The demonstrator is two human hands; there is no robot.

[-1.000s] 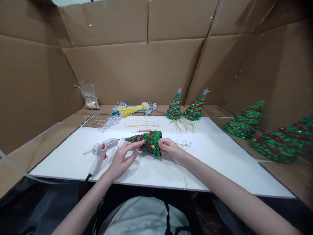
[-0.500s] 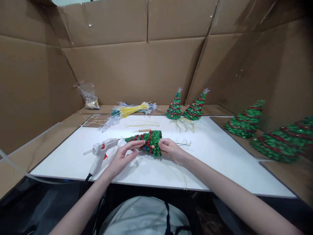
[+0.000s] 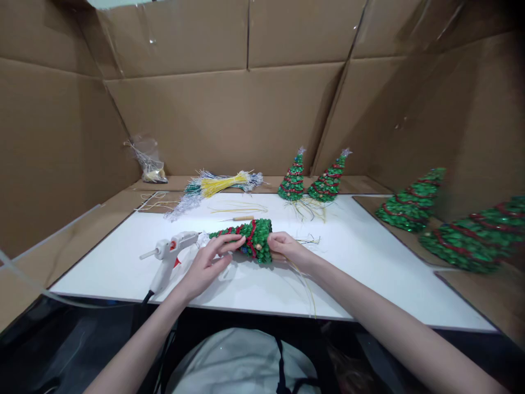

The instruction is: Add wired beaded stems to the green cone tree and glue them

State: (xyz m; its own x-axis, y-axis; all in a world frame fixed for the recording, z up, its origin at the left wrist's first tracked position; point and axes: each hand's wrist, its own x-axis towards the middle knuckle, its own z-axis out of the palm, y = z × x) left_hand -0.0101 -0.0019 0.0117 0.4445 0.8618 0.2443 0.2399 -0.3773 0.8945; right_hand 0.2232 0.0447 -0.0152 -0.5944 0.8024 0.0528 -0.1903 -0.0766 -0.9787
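A small green Christmas tree (image 3: 261, 238) with red trim and beads lies on its side on the white board, its tip pointing left. Across its lower side rest the stretched fingers of my left hand (image 3: 211, 261), the thumb apart from them. My right hand (image 3: 289, 250) is closed at the tree's base rim, its fingers bent inward there. Thin yellow wire (image 3: 305, 282) trails from under this hand toward the board's front edge. More wire ends (image 3: 309, 239) stick out behind it. The inside of the base is hidden from me.
A glue gun (image 3: 168, 260) lies left of my left hand. Behind the tree are a wooden-handled awl (image 3: 243, 218), loose wires (image 3: 240, 208) and a bundle of yellow wires (image 3: 223, 184). Several finished-looking trees (image 3: 292, 180) stand or lean at the back and right. Cardboard walls (image 3: 197, 115) enclose the board.
The tree has shifted slightly, and my left fingertips sit a little further along it. My right hand has moved slightly right, the trailing yellow wire shifting with it.
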